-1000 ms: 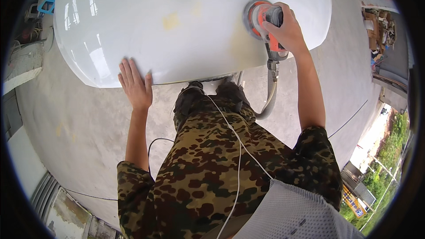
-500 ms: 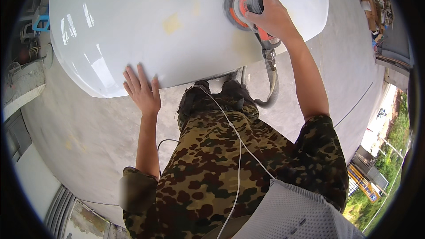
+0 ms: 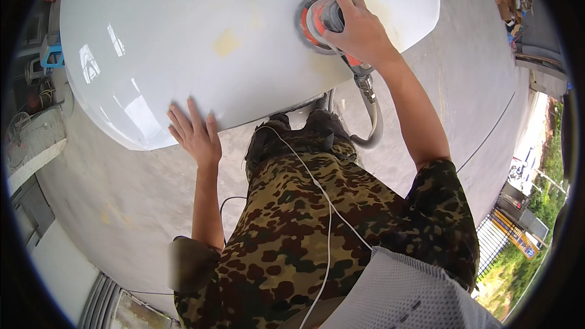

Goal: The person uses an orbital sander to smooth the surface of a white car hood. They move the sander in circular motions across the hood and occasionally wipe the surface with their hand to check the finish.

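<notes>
A large white curved panel [image 3: 183, 12], shaped like a car hood, spreads out in front of me. Part of it is glossy and part is dull, with a pale yellow patch [image 3: 226, 42] near its middle. My right hand [image 3: 361, 31] is wrapped round the top of an orange and grey orbital sander [image 3: 318, 23], whose round pad rests on the panel's right half. From the sander's rear a grey hose [image 3: 376, 123] bends down toward my legs. My left hand [image 3: 196, 133] lies flat on the panel's near edge, fingers spread, holding nothing.
Grey concrete floor [image 3: 116, 201] surrounds the panel. A blue stool [image 3: 53, 55] and other clutter stand at the left. Piled cardboard [image 3: 503, 0] is at the far right. A white cord [image 3: 317, 183] hangs down my front, and a dark cable [image 3: 487, 137] crosses the floor.
The sander and my right hand have shifted slightly left and nearer in the picture. The panel also sits a little lower and farther left in view. My left hand stays on its edge.
</notes>
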Motion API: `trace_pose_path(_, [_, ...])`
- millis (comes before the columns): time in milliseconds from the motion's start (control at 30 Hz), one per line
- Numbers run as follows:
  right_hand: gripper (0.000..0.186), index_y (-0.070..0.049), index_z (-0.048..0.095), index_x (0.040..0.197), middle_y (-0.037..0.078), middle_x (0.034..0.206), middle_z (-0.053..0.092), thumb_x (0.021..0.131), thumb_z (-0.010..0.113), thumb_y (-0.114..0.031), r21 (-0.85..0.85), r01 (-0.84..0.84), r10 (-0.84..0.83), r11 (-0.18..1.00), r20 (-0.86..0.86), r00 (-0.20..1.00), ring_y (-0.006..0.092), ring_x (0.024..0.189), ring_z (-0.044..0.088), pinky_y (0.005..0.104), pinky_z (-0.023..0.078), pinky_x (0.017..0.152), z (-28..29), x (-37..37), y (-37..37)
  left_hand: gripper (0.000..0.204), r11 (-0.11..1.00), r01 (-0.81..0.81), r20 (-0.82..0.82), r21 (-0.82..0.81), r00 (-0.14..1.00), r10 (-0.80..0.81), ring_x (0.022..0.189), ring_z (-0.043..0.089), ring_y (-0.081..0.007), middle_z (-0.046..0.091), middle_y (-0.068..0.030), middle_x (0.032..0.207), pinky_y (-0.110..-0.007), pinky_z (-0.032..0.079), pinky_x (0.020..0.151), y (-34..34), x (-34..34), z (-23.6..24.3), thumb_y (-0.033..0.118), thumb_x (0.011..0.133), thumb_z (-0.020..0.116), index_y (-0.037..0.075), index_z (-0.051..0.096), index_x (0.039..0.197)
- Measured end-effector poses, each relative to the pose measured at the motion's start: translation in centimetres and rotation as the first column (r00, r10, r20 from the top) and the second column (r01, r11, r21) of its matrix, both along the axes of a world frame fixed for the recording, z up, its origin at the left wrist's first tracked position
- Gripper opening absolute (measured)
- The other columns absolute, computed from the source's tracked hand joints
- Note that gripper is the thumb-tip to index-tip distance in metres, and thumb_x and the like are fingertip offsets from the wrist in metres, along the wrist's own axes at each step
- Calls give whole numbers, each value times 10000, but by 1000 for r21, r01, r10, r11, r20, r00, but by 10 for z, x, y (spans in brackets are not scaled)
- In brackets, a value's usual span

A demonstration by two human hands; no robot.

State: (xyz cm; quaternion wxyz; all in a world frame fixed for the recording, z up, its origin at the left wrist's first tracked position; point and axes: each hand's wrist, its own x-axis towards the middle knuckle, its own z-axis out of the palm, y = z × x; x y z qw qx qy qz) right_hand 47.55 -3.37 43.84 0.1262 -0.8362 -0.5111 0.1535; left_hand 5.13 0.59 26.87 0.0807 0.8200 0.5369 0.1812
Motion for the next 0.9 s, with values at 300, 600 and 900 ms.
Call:
trace_pose_path(300, [781, -164, 523, 1513, 244, 1290, 634, 802, 809, -311, 42, 163, -166, 986, 105, 981, 430, 1088, 741, 480, 614, 948, 2, 55, 21, 609, 996, 88, -4, -14, 996, -88, 1652, 196, -497, 236, -276, 1785, -694, 151, 1280, 7, -9, 1, 462, 1126, 521, 187, 493, 1669])
trace_pose_path(600, [735, -134, 534, 1487, 271, 1256, 604, 818, 818, -240, 25, -137, 136, 990, 37, 990, 457, 996, 750, 476, 648, 844, -4, -38, 0, 603, 968, 250, 43, -12, 967, -250, 1658, 235, -439, 317, -202, 1780, -659, 118, 1308, 24, -5, 6, 475, 1127, 477, 169, 525, 1645])
trace_pose_path(900, [764, -168, 517, 1509, 261, 1253, 614, 815, 824, -264, 25, -67, 67, 997, 10, 998, 462, 945, 760, 499, 644, 851, -12, -21, 5, 584, 929, 370, 84, -23, 927, -367, 1648, 279, -426, 419, -116, 1749, -664, 135, 1308, 35, -2, 8, 382, 1115, 509, 112, 518, 1633])
